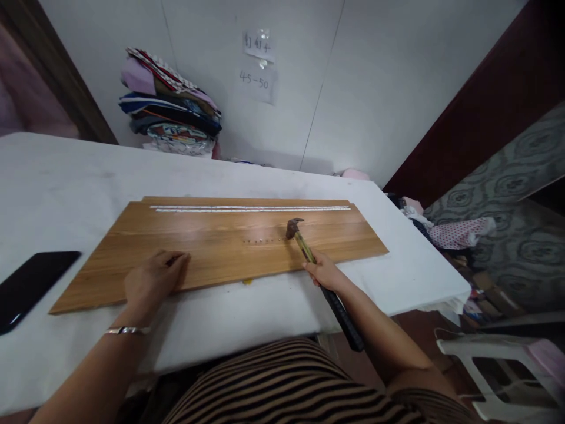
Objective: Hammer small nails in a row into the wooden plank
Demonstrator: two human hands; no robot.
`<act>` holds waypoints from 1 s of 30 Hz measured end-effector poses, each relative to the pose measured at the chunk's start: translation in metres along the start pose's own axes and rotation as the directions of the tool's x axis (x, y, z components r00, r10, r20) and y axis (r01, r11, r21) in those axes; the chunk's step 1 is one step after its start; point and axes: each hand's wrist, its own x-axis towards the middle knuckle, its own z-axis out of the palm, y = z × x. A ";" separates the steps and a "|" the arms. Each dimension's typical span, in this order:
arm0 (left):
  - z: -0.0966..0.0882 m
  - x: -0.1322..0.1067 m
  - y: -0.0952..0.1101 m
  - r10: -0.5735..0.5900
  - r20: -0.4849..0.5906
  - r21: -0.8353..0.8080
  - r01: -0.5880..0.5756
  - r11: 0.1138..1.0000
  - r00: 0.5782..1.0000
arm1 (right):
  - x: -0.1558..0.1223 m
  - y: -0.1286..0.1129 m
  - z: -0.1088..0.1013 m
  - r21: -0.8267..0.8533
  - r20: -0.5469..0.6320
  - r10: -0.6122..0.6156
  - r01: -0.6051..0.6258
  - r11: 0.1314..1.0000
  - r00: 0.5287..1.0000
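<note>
A long wooden board (pixel 212 247) lies on the white table (pixel 66 188). My right hand (pixel 324 272) is closed round the handle of a hammer (pixel 304 244), whose dark head rests on the board beside a short row of small nails (pixel 262 240). My left hand (pixel 154 278) lies on the board's near left part, fingers loosely curled and pressing down. A thin white strip (pixel 251 208) runs along the board's far edge.
A black phone (pixel 29 285) lies at the table's left edge. Folded fabrics (pixel 170 106) are stacked against the wall behind. A white plastic chair (pixel 498 365) stands at lower right, with clothes (pixel 459 232) piled on the floor beyond.
</note>
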 end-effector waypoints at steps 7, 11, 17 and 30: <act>0.000 -0.001 0.004 -0.034 -0.046 -0.003 0.034 0.999 0.998 | -0.001 -0.002 0.000 -0.013 0.000 0.001 -0.001 1.000 1.000; 0.002 -0.001 0.003 -0.047 -0.058 -0.019 0.046 0.999 0.997 | 0.001 -0.001 -0.001 -0.033 0.015 -0.004 0.005 0.999 1.000; 0.003 -0.002 0.004 -0.030 -0.067 -0.007 0.030 1.000 0.997 | -0.002 -0.002 -0.003 -0.034 0.006 -0.025 0.025 0.999 1.000; 0.006 -0.001 0.001 -0.019 -0.090 -0.017 0.017 1.000 0.996 | 0.000 0.004 -0.004 -0.038 0.006 -0.036 0.036 0.999 0.999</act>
